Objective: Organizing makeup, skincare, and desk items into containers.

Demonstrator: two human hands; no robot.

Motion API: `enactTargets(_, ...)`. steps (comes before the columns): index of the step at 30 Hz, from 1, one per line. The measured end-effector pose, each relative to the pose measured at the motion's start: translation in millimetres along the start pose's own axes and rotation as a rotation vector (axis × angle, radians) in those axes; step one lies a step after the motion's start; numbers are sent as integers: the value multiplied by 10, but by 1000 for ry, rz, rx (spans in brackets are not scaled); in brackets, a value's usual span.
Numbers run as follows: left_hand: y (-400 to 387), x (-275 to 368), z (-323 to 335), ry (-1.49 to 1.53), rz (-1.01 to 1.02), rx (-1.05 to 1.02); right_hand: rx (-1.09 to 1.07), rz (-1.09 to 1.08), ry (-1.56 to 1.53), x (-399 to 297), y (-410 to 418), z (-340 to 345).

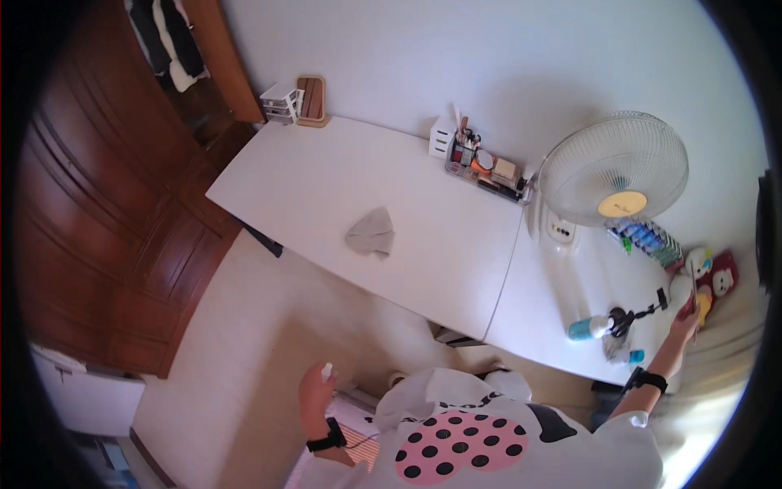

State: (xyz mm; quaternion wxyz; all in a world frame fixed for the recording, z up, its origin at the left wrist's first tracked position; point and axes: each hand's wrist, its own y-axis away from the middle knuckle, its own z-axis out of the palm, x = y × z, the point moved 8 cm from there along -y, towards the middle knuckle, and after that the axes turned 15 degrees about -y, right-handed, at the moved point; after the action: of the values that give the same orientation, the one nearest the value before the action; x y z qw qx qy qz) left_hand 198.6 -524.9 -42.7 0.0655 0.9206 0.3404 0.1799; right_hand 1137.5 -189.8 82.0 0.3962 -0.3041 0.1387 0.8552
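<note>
My left hand (314, 391) is closed around a small item, and only its white tip (327, 369) shows above the fingers. It is over the floor, to the left of my body. At the far right, my right hand (685, 319) grips a thin flat object (694, 287), seen nearly edge-on, so its kind is unclear. Several plush toys (723, 281) sit right behind that hand. A crumpled grey cloth (372, 233) lies on the white table (427, 269) in front of me.
A teal bottle with a white top (588, 329) and a black clamp stand (622, 321) are at the right. Along the wall stand an electric fan (614, 171), a cosmetics organizer (486, 174) and small white drawers (280, 104). A wooden wardrobe (116, 214) fills the left.
</note>
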Motion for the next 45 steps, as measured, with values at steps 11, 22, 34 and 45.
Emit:
enactTargets(11,-76,-1293,215,82,-162,23,-483,41,73,1544,3391,2422)
enactTargets(22,-357,-1882,-425,94,-418,68,-380,1052,-16,6096,5688,3397)
enactTargets(34,-1149,-2279,-1241,237,-687,-58,-31,1076,41,8873,5406,3583)
enactTargets(45,-2402,-2298,-1474,211,-524,-204,81,830,275,8957,4960,3383)
